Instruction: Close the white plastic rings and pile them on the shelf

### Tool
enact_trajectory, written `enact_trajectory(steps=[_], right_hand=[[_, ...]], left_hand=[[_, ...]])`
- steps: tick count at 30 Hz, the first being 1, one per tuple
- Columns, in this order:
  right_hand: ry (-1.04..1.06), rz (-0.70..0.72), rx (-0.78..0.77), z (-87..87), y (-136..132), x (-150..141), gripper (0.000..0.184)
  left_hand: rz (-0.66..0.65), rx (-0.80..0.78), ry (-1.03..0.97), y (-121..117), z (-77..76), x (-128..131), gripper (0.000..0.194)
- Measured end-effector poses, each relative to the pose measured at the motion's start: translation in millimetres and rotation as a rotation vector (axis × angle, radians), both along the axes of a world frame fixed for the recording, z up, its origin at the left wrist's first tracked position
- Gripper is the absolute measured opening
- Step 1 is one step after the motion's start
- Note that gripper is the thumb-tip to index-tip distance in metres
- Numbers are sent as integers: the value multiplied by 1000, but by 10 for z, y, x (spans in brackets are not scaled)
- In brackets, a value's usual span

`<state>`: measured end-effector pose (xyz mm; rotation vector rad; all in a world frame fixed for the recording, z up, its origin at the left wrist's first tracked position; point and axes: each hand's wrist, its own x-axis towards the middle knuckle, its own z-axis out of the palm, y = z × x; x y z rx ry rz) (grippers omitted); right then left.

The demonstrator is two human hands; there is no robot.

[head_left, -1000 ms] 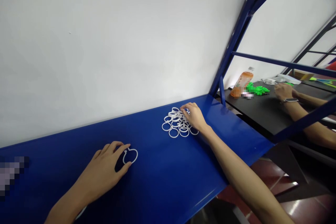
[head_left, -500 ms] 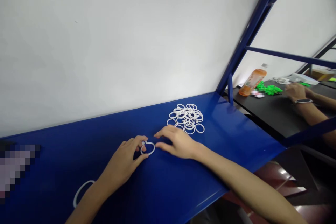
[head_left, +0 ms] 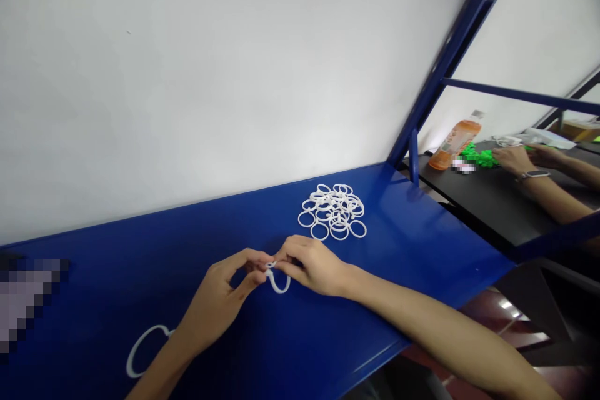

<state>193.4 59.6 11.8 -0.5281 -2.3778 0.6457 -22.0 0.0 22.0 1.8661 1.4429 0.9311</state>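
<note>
Just above the blue tabletop [head_left: 225, 219], my left hand [head_left: 229, 297] and my right hand [head_left: 319, 265] meet, their fingertips pinching a small white plastic ring [head_left: 280, 289]. The ring hangs down between the two hands, and its upper part is partly hidden by the fingers. Behind my right hand lies a loose pile of similar white rings [head_left: 337, 209], several of them overlapping. Another white ring [head_left: 132, 359] rests on the tabletop beside my left forearm, which covers part of it.
Blue metal posts [head_left: 440, 69] rise at the right end of the tabletop. Beyond them, another person's hands [head_left: 515, 159] work over green pieces [head_left: 480, 155] on a black table [head_left: 492, 206]. An orange drink bottle [head_left: 457, 140] stands there. A blurred-out object [head_left: 30, 300] lies at far left.
My right hand has come in to the left and closed on the ring. The ring has turned from lying flat to hanging between both hands. The other person's hands have shifted left.
</note>
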Motion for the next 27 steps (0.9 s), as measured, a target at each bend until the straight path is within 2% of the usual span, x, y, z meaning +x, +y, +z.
enact_trajectory(steps=[5, 9, 14, 16, 19, 22, 25, 27], right_hand=[[-40, 31, 73, -11, -14, 1, 18], [-79, 48, 152, 18, -69, 11, 24], [-98, 71, 220, 60, -128, 16, 26], [-94, 27, 230, 50, -124, 3, 26], [-69, -134, 281, 13, -87, -21, 27], [-59, -266, 322, -10, -32, -19, 27], [-63, -237, 282, 15, 13, 17, 24], [-50, -187, 242, 55, 29, 54, 23]], left_hand=[[72, 95, 34, 16, -35, 41, 27], [49, 204, -7, 0, -62, 80, 30], [16, 252, -35, -6, -101, 96, 30], [52, 235, -20, 12, -106, 87, 27], [101, 154, -14, 36, -93, 81, 28], [59, 71, 27, 30, -73, 103, 28], [20, 97, 125, 21, -87, 109, 26], [11, 226, 218, 32, -122, 75, 26]])
